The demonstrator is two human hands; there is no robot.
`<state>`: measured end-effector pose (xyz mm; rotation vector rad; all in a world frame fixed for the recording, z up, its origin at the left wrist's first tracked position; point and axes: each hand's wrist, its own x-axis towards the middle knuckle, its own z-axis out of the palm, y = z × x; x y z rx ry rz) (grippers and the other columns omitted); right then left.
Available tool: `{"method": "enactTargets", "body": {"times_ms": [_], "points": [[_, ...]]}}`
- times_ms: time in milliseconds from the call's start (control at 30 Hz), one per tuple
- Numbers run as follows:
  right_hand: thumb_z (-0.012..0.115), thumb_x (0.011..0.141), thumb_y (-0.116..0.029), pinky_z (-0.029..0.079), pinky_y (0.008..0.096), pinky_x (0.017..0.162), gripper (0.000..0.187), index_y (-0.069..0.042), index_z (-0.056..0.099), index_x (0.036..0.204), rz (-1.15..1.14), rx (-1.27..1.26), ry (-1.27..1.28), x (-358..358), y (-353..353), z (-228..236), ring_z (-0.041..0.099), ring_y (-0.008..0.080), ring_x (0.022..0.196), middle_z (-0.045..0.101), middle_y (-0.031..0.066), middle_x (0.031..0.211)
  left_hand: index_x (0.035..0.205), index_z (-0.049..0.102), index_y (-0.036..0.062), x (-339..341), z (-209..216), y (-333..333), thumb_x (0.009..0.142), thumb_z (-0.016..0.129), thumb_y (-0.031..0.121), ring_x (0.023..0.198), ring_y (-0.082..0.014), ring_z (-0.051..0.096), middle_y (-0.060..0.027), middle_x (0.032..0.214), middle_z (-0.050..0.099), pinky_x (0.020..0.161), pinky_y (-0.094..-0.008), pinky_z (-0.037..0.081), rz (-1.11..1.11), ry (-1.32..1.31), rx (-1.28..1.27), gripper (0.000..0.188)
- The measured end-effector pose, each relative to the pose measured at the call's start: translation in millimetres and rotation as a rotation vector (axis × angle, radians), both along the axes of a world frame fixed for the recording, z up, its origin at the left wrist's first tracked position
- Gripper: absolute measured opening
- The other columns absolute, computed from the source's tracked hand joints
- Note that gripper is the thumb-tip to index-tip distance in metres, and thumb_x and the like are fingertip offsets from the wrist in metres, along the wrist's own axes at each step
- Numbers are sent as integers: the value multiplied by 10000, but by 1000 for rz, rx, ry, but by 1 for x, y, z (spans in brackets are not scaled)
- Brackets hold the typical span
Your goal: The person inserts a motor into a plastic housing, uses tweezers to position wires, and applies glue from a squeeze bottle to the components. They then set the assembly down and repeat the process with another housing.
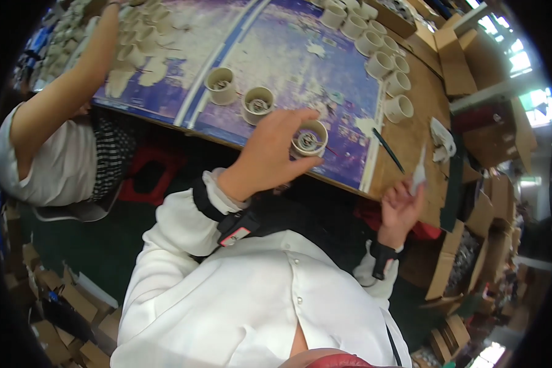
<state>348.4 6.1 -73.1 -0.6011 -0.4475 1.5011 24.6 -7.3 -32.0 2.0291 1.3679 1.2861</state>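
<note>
My left hand (265, 150) is curled round a small off-white cup (322, 149) near the table's front edge, thumb and fingers on its sides. Inside that cup sits a round metal part with what looks like wire. To its left stand two similar cups, one nearer (249, 116) and one farther left (226, 97), each with a metal part inside. At the right edge of the table, my right hand (400, 210) grips a white, tapered, nozzle-like tool (419, 173), its thin tip pointing up and away from me. The tool's lower end is hidden in my fingers.
Several off-white cups (380, 65) line the far right of the purple-printed table (276, 67). A dark stick (388, 149) and a crumpled white cloth (443, 140) lie at right. Another person's arm (83, 76) reaches over clustered cups at left. Cardboard boxes (444, 257) stand at right.
</note>
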Motion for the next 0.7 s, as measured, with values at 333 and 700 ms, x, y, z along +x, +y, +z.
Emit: {"method": "enactTargets", "body": {"times_ms": [333, 700], "points": [[546, 945, -229, 320, 230, 497, 264, -36, 528, 1125, -62, 32, 23, 35, 10, 2, 490, 105, 679, 595, 60, 923, 1194, 535, 66, -43, -3, -36, 682, 803, 165, 1069, -305, 528, -109, 1158, 561, 940, -375, 405, 67, 103, 11, 586], [572, 940, -218, 384, 214, 550, 354, -77, 502, 1257, -61, 65, -342, 106, 32, -18, 582, 104, 833, 625, 80, 1121, 1247, 490, 67, -72, -19, -30, 689, 796, 145, 1115, -306, 505, -131, 1197, 534, 959, -371, 397, 289, 225, 34, 641]]}}
